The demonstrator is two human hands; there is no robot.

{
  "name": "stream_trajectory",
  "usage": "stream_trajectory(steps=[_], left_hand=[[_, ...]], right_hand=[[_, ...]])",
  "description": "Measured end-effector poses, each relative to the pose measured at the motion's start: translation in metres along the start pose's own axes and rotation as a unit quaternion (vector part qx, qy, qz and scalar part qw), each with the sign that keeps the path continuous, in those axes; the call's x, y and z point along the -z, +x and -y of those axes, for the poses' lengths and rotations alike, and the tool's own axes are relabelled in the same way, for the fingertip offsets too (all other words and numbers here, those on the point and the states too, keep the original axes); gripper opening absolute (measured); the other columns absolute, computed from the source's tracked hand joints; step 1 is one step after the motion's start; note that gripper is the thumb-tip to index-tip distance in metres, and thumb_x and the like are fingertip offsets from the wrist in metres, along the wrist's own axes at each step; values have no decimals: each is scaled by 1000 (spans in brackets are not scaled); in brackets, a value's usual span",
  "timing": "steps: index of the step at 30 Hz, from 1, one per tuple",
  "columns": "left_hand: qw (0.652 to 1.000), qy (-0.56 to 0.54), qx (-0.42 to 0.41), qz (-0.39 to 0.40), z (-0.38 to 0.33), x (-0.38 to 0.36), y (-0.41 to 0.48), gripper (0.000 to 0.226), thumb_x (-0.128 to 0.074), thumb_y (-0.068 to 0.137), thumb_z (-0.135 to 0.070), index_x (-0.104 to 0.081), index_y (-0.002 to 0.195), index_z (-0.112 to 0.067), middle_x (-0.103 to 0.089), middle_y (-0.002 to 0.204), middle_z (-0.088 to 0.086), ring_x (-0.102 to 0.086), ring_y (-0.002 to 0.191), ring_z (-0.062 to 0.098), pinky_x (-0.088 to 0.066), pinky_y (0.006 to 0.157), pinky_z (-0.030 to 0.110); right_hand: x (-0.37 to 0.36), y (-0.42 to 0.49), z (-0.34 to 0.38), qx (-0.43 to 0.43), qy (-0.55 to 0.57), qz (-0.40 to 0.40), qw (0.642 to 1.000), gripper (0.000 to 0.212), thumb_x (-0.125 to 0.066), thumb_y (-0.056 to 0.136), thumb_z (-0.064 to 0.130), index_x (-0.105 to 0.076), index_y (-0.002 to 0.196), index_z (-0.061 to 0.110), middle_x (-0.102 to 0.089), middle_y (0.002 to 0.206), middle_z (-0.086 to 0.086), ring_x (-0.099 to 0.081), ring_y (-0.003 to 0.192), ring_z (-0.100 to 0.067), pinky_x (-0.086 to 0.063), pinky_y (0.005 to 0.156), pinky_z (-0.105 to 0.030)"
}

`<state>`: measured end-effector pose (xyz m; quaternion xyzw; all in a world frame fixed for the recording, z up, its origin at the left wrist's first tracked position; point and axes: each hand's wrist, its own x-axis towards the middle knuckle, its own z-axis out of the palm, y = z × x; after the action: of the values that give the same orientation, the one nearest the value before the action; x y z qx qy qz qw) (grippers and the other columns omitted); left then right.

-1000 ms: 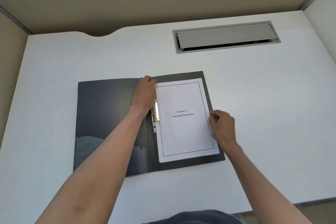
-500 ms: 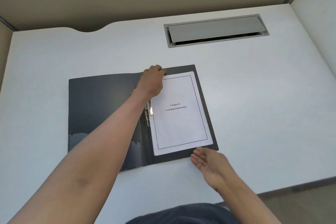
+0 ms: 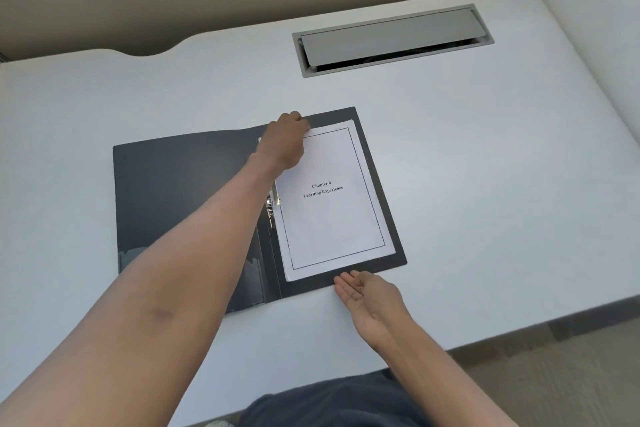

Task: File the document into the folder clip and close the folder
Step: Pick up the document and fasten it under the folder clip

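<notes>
A dark grey folder (image 3: 180,191) lies open flat on the white desk. A white document (image 3: 332,218) titled "Chapter 6 Learning Experience" rests on its right half. The metal clip (image 3: 270,206) shows at the spine, partly hidden by my left forearm. My left hand (image 3: 284,142) is curled over the document's top left corner, fingers pressing there; whether it pinches the paper I cannot tell. My right hand (image 3: 370,298) lies palm up, fingers together, its tips touching the folder's near edge just below the document.
A grey cable hatch (image 3: 391,40) is set into the desk behind the folder. A beige partition stands along the back, with a curved cut-out in the desk's far edge. The desk's near edge runs just behind my right wrist.
My right hand left the document's right edge, came to the folder's near edge and turned palm up. My left hand slid from the clip up to the document's top left corner.
</notes>
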<state>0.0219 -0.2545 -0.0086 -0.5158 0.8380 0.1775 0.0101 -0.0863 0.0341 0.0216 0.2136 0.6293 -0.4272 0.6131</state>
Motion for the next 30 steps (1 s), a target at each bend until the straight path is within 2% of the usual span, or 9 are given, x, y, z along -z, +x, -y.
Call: stream_trajectory(steps=[8, 11, 13, 16, 20, 22, 25, 28, 30], left_hand=[[1000, -6, 7, -14, -1, -2, -2, 54, -40, 88, 11, -59, 135, -6, -56, 136, 13, -50, 123, 36, -42, 102, 47], [1000, -3, 6, -15, 0, -1, -2, 55, -41, 88, 10, -60, 136, -8, -56, 136, 12, -50, 123, 35, -39, 104, 44], [1000, -7, 12, -27, 2, 2, -5, 55, -41, 90, 8, -60, 138, -11, -57, 136, 10, -50, 125, 33, -36, 106, 43], [992, -57, 67, -90, 13, 8, -18, 47, -43, 98, -1, -62, 139, -11, -57, 138, 12, -52, 127, 34, -39, 105, 44], [951, -197, 191, -145, 32, 10, -60, 40, -48, 100, -8, -66, 135, -5, -58, 136, 16, -57, 126, 32, -45, 101, 33], [934, -229, 230, -147, 37, 6, -85, 36, -51, 99, -8, -69, 130, -3, -61, 132, 17, -60, 122, 32, -40, 97, 25], [919, -251, 269, -140, 37, -4, -117, 32, -56, 99, -10, -71, 126, -2, -66, 127, 17, -63, 116, 32, -42, 99, 28], [907, -272, 294, -130, 34, -15, -137, 31, -58, 101, -12, -70, 128, -3, -65, 127, 15, -64, 114, 30, -44, 99, 28], [902, -286, 298, -125, 32, -20, -144, 32, -58, 102, -12, -69, 131, -3, -65, 128, 14, -64, 113, 29, -42, 97, 25]], right_hand=[[-6, -3, 5, 6, 7, 23, 1000, 33, -44, 104, -3, -49, 134, -14, -61, 129, -30, -63, 121, -40, -48, 112, -47], [3, -5, 4, 7, -39, 34, 999, 20, -47, 102, -1, -59, 114, -11, -66, 121, -26, -68, 114, -36, -52, 108, -45], [10, -8, 7, 57, -122, 21, 991, 15, -52, 100, 6, -64, 104, -2, -70, 111, -20, -72, 102, -29, -58, 96, -40], [7, -5, 35, 241, -268, -16, 933, 14, -58, 98, 14, -70, 105, 13, -74, 102, -8, -70, 91, -20, -58, 90, -35], [-26, 19, 102, 432, -418, -67, 796, 28, -54, 96, 10, -67, 121, 12, -69, 114, -5, -65, 103, -22, -50, 92, -30], [-42, 36, 127, 457, -476, -73, 748, 36, -51, 97, 8, -62, 131, 6, -64, 123, -10, -62, 108, -23, -46, 91, -28], [-56, 57, 141, 429, -537, -75, 722, 38, -48, 98, 7, -61, 133, 2, -66, 120, -15, -63, 110, -29, -51, 92, -35], [-63, 66, 141, 420, -562, -78, 709, 25, -44, 92, 1, -68, 99, 0, -66, 92, -15, -59, 81, -29, -47, 65, -33], [-64, 66, 141, 422, -568, -85, 701, 23, -42, 89, -1, -64, 88, 2, -61, 84, -12, -53, 74, -30, -41, 56, -32]])
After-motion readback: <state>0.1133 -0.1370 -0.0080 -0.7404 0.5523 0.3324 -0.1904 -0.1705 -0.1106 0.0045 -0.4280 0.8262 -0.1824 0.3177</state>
